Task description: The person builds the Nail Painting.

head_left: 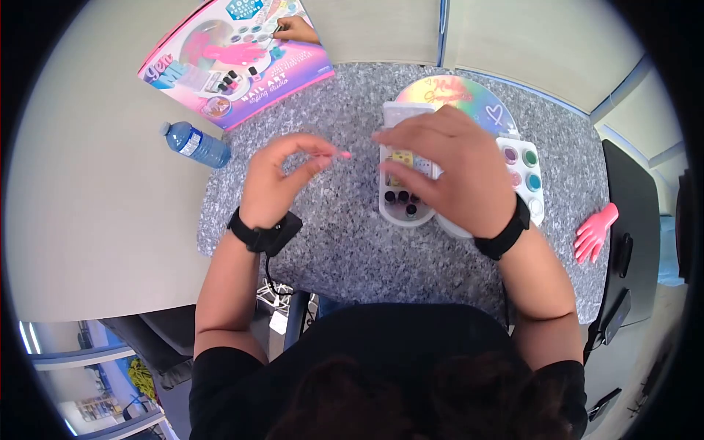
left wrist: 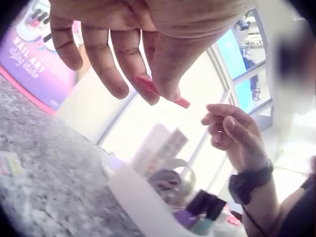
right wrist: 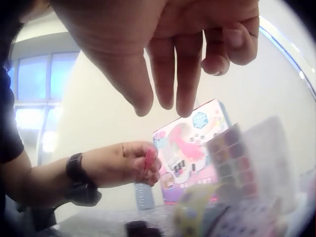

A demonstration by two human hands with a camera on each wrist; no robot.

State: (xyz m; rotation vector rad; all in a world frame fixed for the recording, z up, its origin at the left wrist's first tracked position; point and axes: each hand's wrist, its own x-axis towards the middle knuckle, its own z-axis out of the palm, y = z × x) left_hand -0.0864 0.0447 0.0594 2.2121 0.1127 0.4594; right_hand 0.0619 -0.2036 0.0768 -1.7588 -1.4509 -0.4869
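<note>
My left hand (head_left: pixel 273 180) pinches a small pink stick-like piece (left wrist: pixel 183 102) between thumb and fingertips, above the grey speckled table (head_left: pixel 330 242). My right hand (head_left: pixel 469 165) is raised over the white tray (head_left: pixel 405 219) with its fingers apart and nothing between them. Dark-capped bottles (head_left: pixel 403 196) and yellow patterned sheets (head_left: pixel 401 157) lie in that tray, partly hidden by the right hand. In the right wrist view, a palette of colours (right wrist: pixel 236 160) stands behind the patterned pieces.
A water bottle (head_left: pixel 196 145) and a nail art box (head_left: pixel 242 59) stand at the left. A rainbow-sheen board (head_left: pixel 469 99) is behind the tray. To the right are pots of colour in a white holder (head_left: pixel 541 192) and a pink model hand (head_left: pixel 595 233).
</note>
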